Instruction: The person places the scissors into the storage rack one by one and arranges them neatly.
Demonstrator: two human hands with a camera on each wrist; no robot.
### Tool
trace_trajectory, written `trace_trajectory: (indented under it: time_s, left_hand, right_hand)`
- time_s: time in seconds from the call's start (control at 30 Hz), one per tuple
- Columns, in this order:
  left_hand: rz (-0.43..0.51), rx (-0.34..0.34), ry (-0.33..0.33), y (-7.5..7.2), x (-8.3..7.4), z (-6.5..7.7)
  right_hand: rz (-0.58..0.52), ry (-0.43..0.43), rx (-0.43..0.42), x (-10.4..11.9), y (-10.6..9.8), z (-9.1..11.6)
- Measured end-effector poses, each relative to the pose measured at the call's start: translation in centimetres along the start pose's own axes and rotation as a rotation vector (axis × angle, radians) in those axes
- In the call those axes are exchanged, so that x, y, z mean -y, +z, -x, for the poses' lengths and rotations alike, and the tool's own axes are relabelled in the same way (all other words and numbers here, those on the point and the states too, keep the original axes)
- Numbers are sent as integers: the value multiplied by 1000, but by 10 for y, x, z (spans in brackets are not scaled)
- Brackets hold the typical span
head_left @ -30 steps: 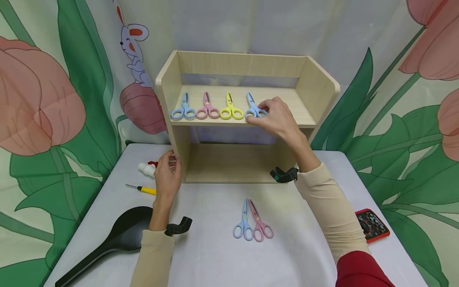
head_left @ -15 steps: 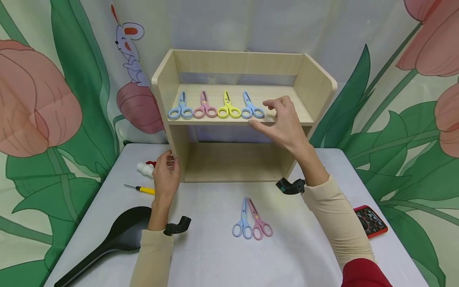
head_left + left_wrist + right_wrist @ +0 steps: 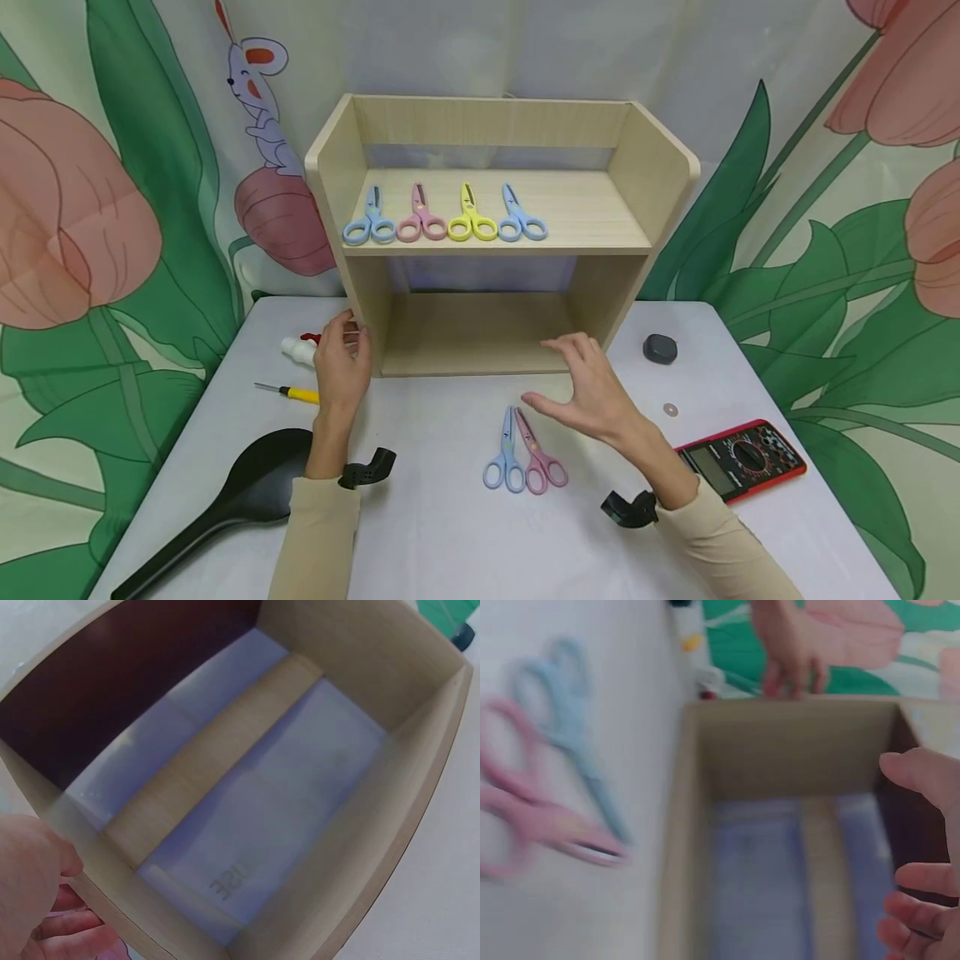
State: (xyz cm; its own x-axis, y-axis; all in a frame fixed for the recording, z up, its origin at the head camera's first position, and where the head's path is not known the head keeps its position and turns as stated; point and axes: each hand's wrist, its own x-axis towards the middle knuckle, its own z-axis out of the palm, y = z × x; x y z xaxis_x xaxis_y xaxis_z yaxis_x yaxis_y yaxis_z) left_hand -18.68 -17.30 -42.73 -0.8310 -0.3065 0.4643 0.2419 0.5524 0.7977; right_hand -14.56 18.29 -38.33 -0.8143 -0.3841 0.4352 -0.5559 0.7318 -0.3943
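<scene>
Four scissors (image 3: pixel 470 217) line the shelf's front edge (image 3: pixel 592 250), two pairs (image 3: pixel 507 443) seemingly remain on the table (image 3: pixel 435 500), right hand (image 3: pixel 588 396) spread empty, left hand (image 3: pixel 342 367) loosely touching the shelf's left wall (image 3: pixel 370 292)

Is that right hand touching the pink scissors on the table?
Apart. The right wrist view shows white tabletop and shelf between the right hand and the pink scissors.

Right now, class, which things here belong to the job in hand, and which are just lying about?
Seemingly for the job:
pale wooden shelf
on it, left blue plastic scissors, pink scissors, yellow scissors, right blue scissors
tabletop blue scissors, tabletop pink scissors

Seemingly lying about:
long black ladle
yellow-handled screwdriver
white plastic bottle
red-and-black multimeter
squat black object
small grey disc
</scene>
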Motion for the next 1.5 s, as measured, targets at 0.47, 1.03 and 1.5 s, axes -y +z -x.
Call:
trace_trajectory:
  time_s: [0.47, 1.03, 1.5]
  left_hand:
    - [-52, 2, -1, 2, 1, 3]
    - [-41, -32, 43, 6, 1, 3]
    - [-75, -32, 56, 4, 4, 3]
  right_hand:
    - [111, 186, 265, -10, 64, 93]
    - [81, -107, -70, 1, 16, 53]
    - [24, -38, -289, 17, -91, -80]
